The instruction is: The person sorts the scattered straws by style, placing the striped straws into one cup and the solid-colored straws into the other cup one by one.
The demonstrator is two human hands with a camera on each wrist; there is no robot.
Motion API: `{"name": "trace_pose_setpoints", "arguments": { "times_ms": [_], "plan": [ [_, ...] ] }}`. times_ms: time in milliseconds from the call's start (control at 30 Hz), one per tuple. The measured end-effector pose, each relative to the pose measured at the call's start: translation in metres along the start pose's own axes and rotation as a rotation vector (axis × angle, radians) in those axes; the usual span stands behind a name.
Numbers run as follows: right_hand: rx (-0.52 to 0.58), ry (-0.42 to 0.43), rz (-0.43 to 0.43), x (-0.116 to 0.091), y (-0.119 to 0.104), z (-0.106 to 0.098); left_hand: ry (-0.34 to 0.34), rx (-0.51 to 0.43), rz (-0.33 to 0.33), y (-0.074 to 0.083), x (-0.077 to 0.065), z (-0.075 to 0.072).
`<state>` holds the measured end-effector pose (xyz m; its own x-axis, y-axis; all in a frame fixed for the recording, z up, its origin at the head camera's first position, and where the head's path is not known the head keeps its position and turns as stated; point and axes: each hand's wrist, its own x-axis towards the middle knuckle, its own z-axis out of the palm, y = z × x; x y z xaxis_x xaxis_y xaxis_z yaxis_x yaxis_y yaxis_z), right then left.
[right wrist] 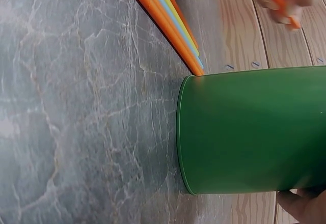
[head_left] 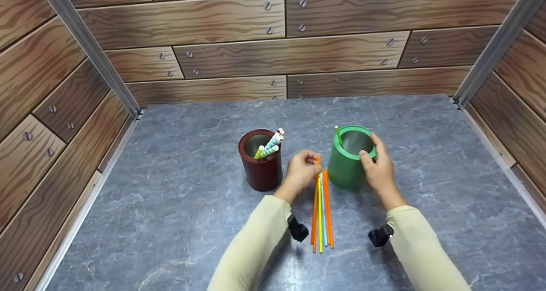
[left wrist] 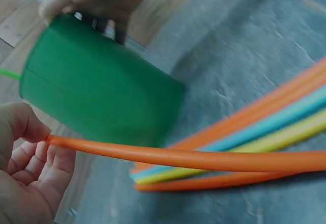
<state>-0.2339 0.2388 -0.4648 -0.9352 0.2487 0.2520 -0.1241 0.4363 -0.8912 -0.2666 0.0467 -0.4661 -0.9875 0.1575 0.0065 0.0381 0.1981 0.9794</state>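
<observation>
My left hand (head_left: 300, 170) pinches the far end of an orange straw (left wrist: 153, 155) between thumb and fingers. That end is lifted above several other straws (head_left: 326, 205), orange, yellow and light blue, which lie side by side on the table. My right hand (head_left: 380, 171) grips the rim of an upright green cup (head_left: 345, 171), thumb at the near side and fingers at the far right. A single green straw (head_left: 338, 135) leans at the left inside that cup. In the left wrist view, the green cup (left wrist: 97, 81) stands just beyond the pinched straw.
A dark red cup (head_left: 263, 173) stands left of my left hand. It holds patterned straws (head_left: 273, 144) and a yellow one (head_left: 259, 152). The grey marbled table (head_left: 170, 188) is enclosed by wood-print walls (head_left: 239, 60) at the back and both sides.
</observation>
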Motion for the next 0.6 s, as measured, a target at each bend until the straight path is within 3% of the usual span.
{"name": "trace_pose_setpoints", "arguments": {
  "times_ms": [233,600],
  "plan": [
    [-0.006,0.012,-0.007,0.0,0.001,0.0,0.017,-0.088,0.121,0.023,-0.004,-0.005],
    [-0.009,0.01,-0.012,0.0,0.001,-0.001,0.139,-0.184,0.364,0.05,-0.012,-0.014]
  ]
}}
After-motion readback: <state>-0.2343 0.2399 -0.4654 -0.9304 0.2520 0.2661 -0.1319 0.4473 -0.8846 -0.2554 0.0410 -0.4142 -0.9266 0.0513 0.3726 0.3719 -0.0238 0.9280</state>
